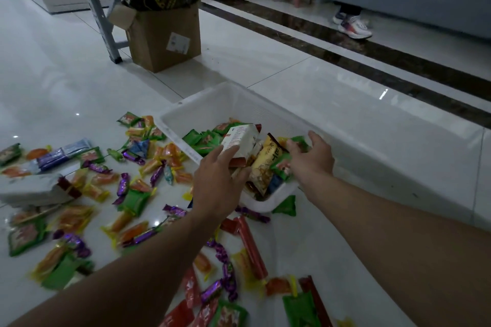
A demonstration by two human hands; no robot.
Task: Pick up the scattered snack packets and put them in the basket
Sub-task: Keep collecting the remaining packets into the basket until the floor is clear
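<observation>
A white plastic basket [212,103] stands on the floor, partly filled with green packets, a yellow snack bag [265,164] and a tilted white carton [240,141]. My left hand [220,183] reaches over the basket's near rim with its fingers spread, the fingertips at the carton's lower edge. My right hand [312,159] hovers over the basket's right side with straight, spread fingers, just above a green packet [283,167], and holds nothing. Several orange, purple, green and red snack packets [132,194] lie scattered on the tiles left of and in front of the basket.
A flat grey-white box [32,191] lies among the packets at the left. A cardboard box [164,34] with black bags and a grey shelf leg [106,21] stand behind. Another person's shoes [353,25] show at the far right, beyond a dark floor strip.
</observation>
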